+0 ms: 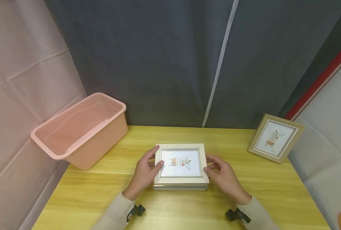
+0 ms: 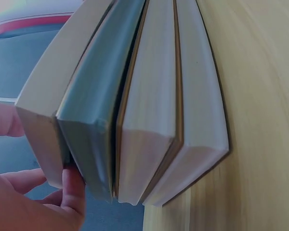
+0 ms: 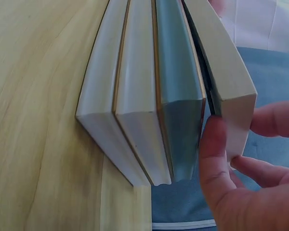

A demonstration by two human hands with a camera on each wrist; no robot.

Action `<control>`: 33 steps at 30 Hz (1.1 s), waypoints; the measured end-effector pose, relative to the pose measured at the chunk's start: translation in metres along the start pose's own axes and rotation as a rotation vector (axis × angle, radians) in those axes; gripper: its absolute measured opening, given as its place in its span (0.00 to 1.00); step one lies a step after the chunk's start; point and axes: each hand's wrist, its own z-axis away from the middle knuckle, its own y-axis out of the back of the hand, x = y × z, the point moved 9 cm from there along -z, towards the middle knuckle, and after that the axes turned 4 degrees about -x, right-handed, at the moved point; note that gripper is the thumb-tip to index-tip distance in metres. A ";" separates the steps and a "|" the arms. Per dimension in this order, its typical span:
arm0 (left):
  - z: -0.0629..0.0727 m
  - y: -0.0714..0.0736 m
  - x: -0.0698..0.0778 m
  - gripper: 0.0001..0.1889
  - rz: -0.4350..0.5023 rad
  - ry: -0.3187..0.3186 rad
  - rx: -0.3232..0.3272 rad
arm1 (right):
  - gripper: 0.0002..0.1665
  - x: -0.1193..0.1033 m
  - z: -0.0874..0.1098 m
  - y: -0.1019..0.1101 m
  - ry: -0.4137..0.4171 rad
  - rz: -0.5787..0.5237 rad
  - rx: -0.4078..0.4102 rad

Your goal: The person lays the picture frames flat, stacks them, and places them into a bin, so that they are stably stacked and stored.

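A stack of several picture frames lies flat on the table, with a cream picture frame (image 1: pixel 179 180) on top, its plant picture face up. My left hand (image 1: pixel 143 174) grips that top frame at its left side, thumb over the front. At the opposite side my right hand (image 1: pixel 223 175) pinches the same frame between thumb and fingers. Both wrist views show a fingertip tucked between the cream frame (image 3: pixel 224 57) and the blue-green frame (image 3: pixel 178 72) below it. A narrow gap shows there. Two whitish frames (image 2: pixel 151 101) lie beneath.
A pink plastic bin (image 1: pixel 101 140) stands at the table's back left. At the back right, a tan picture frame (image 1: pixel 258 140) stands tilted upright. A dark grey curtain (image 1: pixel 159 64) hangs behind the yellow wooden table (image 1: pixel 101 204).
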 end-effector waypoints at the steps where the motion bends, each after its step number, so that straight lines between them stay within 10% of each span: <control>1: 0.000 0.000 -0.001 0.34 -0.010 0.007 0.002 | 0.33 0.000 0.000 0.000 0.004 0.011 0.000; 33: 0.004 -0.015 -0.015 0.31 -0.112 0.039 -0.105 | 0.31 0.005 -0.006 -0.001 0.053 0.172 -0.030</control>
